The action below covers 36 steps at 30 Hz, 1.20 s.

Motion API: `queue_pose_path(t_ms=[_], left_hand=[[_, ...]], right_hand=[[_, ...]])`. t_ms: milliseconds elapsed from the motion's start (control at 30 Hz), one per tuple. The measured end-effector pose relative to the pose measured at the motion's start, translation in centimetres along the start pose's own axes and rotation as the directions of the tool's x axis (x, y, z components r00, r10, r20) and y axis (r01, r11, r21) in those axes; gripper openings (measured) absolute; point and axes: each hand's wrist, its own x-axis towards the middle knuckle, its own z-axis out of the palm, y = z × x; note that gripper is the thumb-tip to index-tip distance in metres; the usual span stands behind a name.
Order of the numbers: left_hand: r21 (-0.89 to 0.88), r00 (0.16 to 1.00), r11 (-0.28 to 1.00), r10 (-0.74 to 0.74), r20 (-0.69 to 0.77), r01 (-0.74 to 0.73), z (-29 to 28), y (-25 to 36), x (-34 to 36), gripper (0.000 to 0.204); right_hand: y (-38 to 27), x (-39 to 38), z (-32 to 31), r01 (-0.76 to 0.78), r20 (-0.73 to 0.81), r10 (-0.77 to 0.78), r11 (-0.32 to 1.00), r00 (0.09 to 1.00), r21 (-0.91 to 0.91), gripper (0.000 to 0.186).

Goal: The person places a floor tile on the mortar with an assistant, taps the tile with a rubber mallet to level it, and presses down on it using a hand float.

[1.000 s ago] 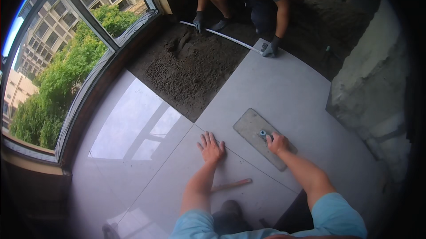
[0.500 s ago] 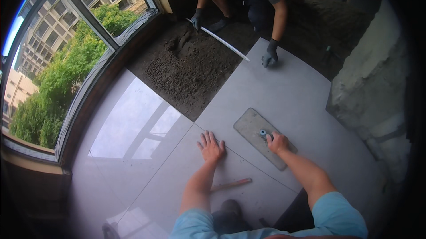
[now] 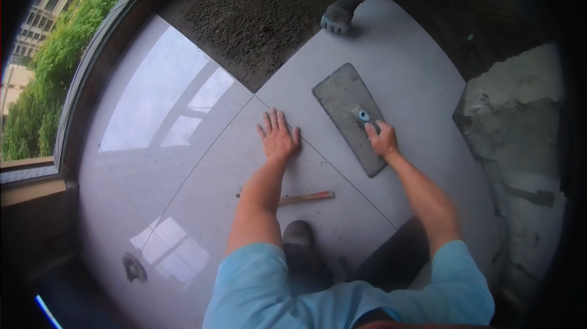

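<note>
My left hand (image 3: 279, 137) lies flat with fingers spread on a pale glossy floor tile (image 3: 211, 225), close to the corner where the joints meet. My right hand (image 3: 383, 140) is wrapped around the handle of a large rectangular grey float (image 3: 342, 90). The float's flat base rests on the neighbouring tile (image 3: 422, 78), right of the joint line. Between my forearm and my shoe is a stick-like wooden handle (image 3: 309, 197) with a reddish end; my left arm covers part of it.
A co-worker's gloved hand (image 3: 338, 17) rests at the far tile's edge. Dark loose mortar (image 3: 238, 23) fills the area beyond. A dark round-ended tool, perhaps a suction cup (image 3: 133, 268), sits at left. Rough masonry (image 3: 513, 103) borders the right; the window frame (image 3: 92, 78) borders the left.
The whole view has tilted down, so everything sits higher in it. The co-worker's near hand has moved to the tile's left edge. The white straight bar has shifted away, mostly out of view.
</note>
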Motion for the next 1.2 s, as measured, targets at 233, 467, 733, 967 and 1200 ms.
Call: queue_pose_path(t_ms=[233,467,733,967,1200], left_hand=[[-0.018,1.000,1.000,0.020,-0.008,-0.020,0.5,0.7,0.0,0.078],[-0.007,1.000,1.000,-0.001,-0.016,0.001,1.0,-0.7,0.0,0.077],[-0.016,1.000,0.999,0.029,-0.008,-0.029,1.5,0.6,0.2,0.077],[0.006,1.000,1.000,0.008,-0.018,-0.008,0.4,-0.8,0.4,0.077],[-0.023,0.999,0.999,0.030,-0.012,-0.030,-0.3,-0.2,1.6,0.078]], right_hand=[[-2.6,2.9,1.4,-0.017,0.089,0.032,0.985,0.995,-0.169,0.047],[-5.8,4.5,2.4,0.095,-0.019,-0.095,0.995,0.995,0.028,0.047],[-7.1,8.8,4.1,-0.104,0.231,0.161,0.965,0.960,-0.239,0.053],[-8.5,8.9,3.1,-0.029,0.057,0.035,0.994,0.998,-0.103,0.050],[-8.2,11.5,3.6,-0.219,0.227,0.276,0.944,0.934,-0.246,0.057]])
